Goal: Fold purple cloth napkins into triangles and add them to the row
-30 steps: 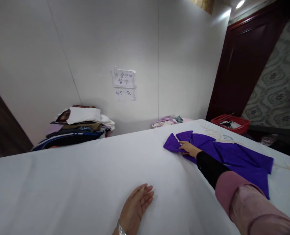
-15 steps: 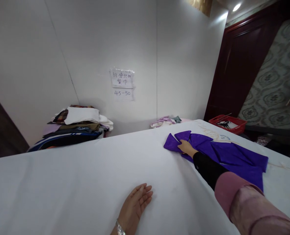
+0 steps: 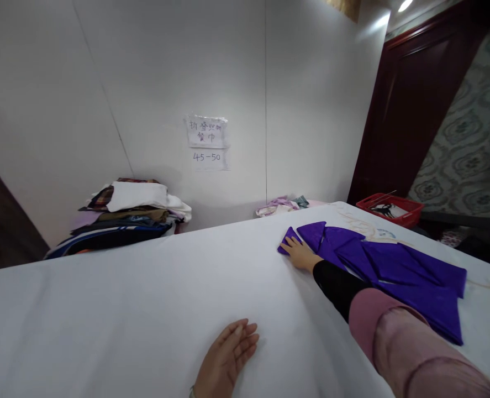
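A purple cloth (image 3: 385, 265), folded into several pointed pleats, lies on the right side of the white-covered table (image 3: 145, 287). My right hand (image 3: 298, 253) reaches far forward and lies with its fingers flat on the cloth's left tip, pressing it onto the table. My left hand (image 3: 226, 358) rests palm down on the white cover near the front edge, fingers stretched out, holding nothing. My right arm wears a black sleeve under a pink one.
A stack of folded clothes (image 3: 124, 215) sits at the back left against the wall. A small heap of pale fabric (image 3: 280, 205) lies at the back centre. A red basket (image 3: 389, 209) stands beyond the table's right end. A paper note (image 3: 207, 141) hangs on the wall.
My right hand has slid left along the purple cloth, from between the pleats to its left tip. My left hand has stayed in place on the cover.
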Action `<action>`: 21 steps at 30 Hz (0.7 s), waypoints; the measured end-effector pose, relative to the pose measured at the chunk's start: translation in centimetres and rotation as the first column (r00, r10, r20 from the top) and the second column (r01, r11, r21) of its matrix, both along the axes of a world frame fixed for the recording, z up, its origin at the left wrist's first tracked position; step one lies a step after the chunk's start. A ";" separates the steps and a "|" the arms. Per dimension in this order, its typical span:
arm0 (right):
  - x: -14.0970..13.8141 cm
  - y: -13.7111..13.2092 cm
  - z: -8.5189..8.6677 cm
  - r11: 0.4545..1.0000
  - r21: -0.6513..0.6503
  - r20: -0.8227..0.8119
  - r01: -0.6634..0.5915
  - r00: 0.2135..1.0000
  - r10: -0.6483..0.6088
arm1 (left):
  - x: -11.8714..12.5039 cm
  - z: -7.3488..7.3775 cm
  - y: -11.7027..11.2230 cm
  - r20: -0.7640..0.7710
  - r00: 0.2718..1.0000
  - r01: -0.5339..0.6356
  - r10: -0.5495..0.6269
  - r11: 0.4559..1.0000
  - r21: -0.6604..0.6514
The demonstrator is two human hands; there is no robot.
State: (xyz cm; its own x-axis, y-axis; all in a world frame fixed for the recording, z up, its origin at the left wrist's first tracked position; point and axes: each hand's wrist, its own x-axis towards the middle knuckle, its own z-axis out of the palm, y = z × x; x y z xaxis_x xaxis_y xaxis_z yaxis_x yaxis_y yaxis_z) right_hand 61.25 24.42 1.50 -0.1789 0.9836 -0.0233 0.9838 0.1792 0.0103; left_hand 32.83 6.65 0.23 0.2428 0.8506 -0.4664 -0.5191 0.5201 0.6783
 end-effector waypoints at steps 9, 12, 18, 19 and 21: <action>0.0 2.2 -1.9 0.979 0.046 0.001 0.198 0.980 -0.198 | -0.1 -0.5 0.4 -0.001 1.000 0.015 -0.015 0.999 -0.031; 0.0 2.3 -1.7 0.984 0.044 0.000 0.174 0.985 -0.174 | -0.1 -0.6 0.5 -0.012 1.000 0.019 -0.019 0.999 -0.027; 0.2 0.8 -1.5 0.979 0.085 0.011 0.183 0.983 -0.185 | 0.0 -0.6 0.2 -0.013 1.000 0.026 -0.026 1.000 0.014; 0.2 0.2 -1.5 0.977 0.098 0.014 0.189 0.981 -0.191 | 0.0 -0.5 0.1 -0.015 1.000 0.026 -0.026 0.999 0.023; 0.4 -1.1 -1.6 0.974 0.121 0.022 0.191 0.981 -0.195 | 0.0 -0.3 0.0 -0.021 0.999 0.031 -0.030 0.999 0.040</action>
State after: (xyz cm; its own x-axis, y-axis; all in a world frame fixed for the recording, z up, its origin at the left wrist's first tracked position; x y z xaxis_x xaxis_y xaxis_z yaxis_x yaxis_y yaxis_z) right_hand 61.62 23.34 -0.14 0.0137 0.9957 0.0916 0.9984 -0.0186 0.0536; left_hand 32.86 6.63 -0.10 0.2599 0.8609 -0.4374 -0.4890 0.5079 0.7091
